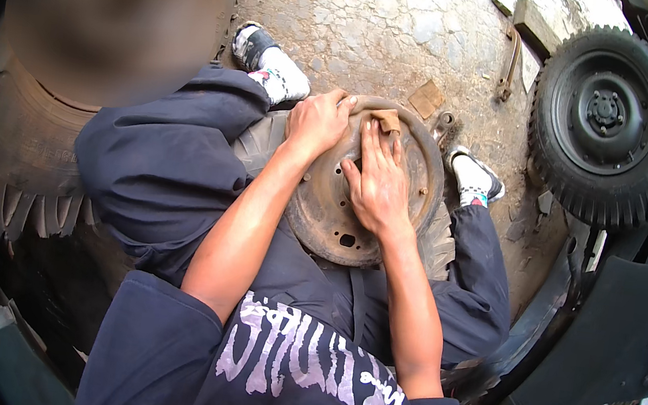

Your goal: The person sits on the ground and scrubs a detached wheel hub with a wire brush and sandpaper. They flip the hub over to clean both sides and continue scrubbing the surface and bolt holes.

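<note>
A rusty round metal plate with a raised rim and several holes (321, 226), perhaps a brake backing plate, lies before me between my legs, over a worn tire (260, 140). My left hand (319, 120) grips its upper left rim, thumb over the edge. My right hand (380, 188) lies flat on the plate's upper right face, fingers extended. Under its fingertips is a folded piece of brown sandpaper or cloth (387, 119), pressed against the plate near the top rim. Part of the plate's middle is hidden by my right hand.
A wheel with a black rim (603, 124) is at the right. A brown square sheet (426, 98), a metal part with a ring end (445, 122), a rusty curved bar (511, 61) and a wooden block (536, 28) lie on the cracked floor. A large tire (40, 143) is at the left.
</note>
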Available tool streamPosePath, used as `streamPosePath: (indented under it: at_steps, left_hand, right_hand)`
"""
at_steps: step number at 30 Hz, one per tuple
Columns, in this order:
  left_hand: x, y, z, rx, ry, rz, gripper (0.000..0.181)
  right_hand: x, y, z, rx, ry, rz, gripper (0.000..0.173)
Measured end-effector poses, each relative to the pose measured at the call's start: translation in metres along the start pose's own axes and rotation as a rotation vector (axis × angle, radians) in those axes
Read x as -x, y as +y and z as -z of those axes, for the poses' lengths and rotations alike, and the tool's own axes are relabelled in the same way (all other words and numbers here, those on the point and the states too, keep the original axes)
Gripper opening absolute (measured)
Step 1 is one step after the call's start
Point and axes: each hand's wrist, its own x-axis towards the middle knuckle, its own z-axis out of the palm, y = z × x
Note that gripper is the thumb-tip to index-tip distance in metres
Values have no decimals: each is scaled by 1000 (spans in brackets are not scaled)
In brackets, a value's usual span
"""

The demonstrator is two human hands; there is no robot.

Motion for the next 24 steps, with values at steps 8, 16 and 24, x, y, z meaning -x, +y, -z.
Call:
streamPosePath:
  at_steps: [8,16,24]
  left_hand:
    - [-2,-1,-4,5,-23,6,46]
    - [-9,-19,9,218,-145,10,49]
    - [-12,-22,-1,246,-85,-143,40]
  right_hand:
    - [19,-6,9,81,-70,-3,82]
    - [33,-22,3,56,-108,-27,86]
    - [-16,-26,-14,-31,22,-57,81]
